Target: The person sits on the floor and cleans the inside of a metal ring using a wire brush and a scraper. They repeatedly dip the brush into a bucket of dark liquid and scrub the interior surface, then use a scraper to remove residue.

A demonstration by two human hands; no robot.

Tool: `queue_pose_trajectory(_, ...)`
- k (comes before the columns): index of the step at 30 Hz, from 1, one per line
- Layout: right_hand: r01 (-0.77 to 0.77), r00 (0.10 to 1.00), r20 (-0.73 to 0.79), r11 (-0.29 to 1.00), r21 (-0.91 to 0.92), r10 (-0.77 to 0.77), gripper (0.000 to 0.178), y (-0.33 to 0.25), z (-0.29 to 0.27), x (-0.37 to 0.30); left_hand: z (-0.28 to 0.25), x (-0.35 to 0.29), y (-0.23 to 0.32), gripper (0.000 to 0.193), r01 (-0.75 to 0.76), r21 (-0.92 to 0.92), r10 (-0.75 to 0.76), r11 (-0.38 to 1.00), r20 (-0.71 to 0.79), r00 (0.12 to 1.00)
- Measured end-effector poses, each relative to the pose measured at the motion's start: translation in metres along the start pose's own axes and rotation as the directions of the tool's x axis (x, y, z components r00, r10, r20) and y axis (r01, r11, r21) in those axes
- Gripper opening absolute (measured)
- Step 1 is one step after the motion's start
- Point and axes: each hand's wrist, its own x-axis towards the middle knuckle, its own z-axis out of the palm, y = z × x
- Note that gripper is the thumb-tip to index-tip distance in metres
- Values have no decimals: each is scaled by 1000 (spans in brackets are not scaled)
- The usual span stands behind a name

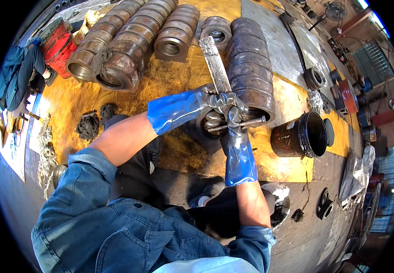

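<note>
Both my hands wear greasy blue rubber gloves and are closed close together at the centre. My left hand (211, 99) grips the lower end of a long flat grey-white bar (215, 63), which points up and away. Just below it, my right hand (234, 119) has its fingers wrapped round a dark metal rod (254, 121) whose rounded end sticks out to the right. Under the hands is a dark ring-shaped metal part (202, 128), mostly hidden. Beyond them lies a row of dark metal rings (251, 68), with a single ring (216, 32) at its far left.
More rows of metal rings (133, 45) lie at the far left on the yellow, oil-stained sheet (178, 159). A black-smeared bucket (299, 135) stands at right. Dark rags (88, 125) lie left. Another person (17, 75) works beside a red bucket (60, 50).
</note>
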Motion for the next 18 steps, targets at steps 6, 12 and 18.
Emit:
queue_pose_trajectory(6, -120, 988, 109, 985, 123, 107, 38, -8, 15, -3, -15, 16, 29, 40, -153, -24, 152, 988, -35, 988)
queue_pose_trajectory(12, -264, 961, 96, 963, 50, 258, 43, -6, -3, -23, -54, 23, 49, 38, -245, -102, 223, 964, -188, 957)
queue_pose_trajectory(18, -73, 973, -226, 989, -126, 43, 54, -22, -27, -49, -64, 15, 99, 33, -225, 357, 365, 907, -396, 843)
